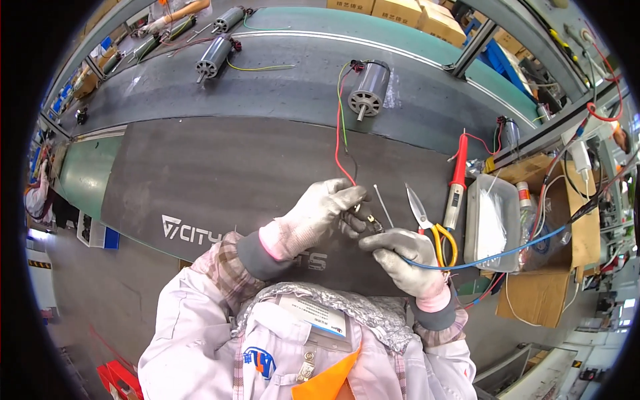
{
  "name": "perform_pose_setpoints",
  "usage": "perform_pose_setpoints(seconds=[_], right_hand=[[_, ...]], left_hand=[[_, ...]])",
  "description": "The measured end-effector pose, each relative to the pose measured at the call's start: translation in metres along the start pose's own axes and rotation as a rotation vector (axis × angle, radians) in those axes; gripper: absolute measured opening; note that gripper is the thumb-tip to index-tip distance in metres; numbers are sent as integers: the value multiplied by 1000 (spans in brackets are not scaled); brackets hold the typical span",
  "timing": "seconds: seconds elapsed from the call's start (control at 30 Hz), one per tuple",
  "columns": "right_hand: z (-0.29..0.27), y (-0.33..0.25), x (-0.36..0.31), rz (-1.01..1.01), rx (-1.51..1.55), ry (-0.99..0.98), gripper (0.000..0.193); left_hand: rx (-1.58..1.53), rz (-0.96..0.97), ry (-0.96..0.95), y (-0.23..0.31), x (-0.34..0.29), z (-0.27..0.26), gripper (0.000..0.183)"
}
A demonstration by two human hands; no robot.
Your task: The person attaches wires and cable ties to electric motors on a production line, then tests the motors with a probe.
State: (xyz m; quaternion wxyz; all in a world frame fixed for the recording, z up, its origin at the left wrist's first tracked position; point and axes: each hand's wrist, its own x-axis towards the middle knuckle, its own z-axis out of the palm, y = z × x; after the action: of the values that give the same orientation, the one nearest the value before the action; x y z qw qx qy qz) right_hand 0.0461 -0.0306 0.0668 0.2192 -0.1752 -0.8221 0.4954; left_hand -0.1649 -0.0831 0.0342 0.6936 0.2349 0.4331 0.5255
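My left hand, in a white glove, is closed on the ends of the red wire and a black wire that run down from a grey motor. My right hand, gloved too, has its fingers curled round a blue cable coming in from the right. Small metal ends show between the two hands, partly hidden by the fingers. Right beside them a white cable tie lies on the dark mat. Scissors with yellow handles rest just beyond my right hand.
A red-handled tool lies upright past the scissors. Next to it stands a clear tub of white strips, beside an open cardboard box. More motors lie on the conveyor. At the far left another person's hand works.
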Motion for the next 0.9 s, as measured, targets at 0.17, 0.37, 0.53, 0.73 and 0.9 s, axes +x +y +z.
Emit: perform_pose_setpoints(seconds=[0.17,0.37,0.53,0.73,0.9], right_hand=[[3,2,-8,-2,-24,51,19],[9,7,-11,-5,-32,91,18],[10,8,-10,-56,-83,107,19],[27,4,-9,-18,-145,313,18],[28,6,-7,31,-184,349,18]], left_hand=[[-45,86,50,-9,8,20,27],[29,100,170,-15,13,28,22],[58,148,222,-23,17,26,23],[37,173,263,-23,9,41,25],[109,200,210,-26,11,40,25]])
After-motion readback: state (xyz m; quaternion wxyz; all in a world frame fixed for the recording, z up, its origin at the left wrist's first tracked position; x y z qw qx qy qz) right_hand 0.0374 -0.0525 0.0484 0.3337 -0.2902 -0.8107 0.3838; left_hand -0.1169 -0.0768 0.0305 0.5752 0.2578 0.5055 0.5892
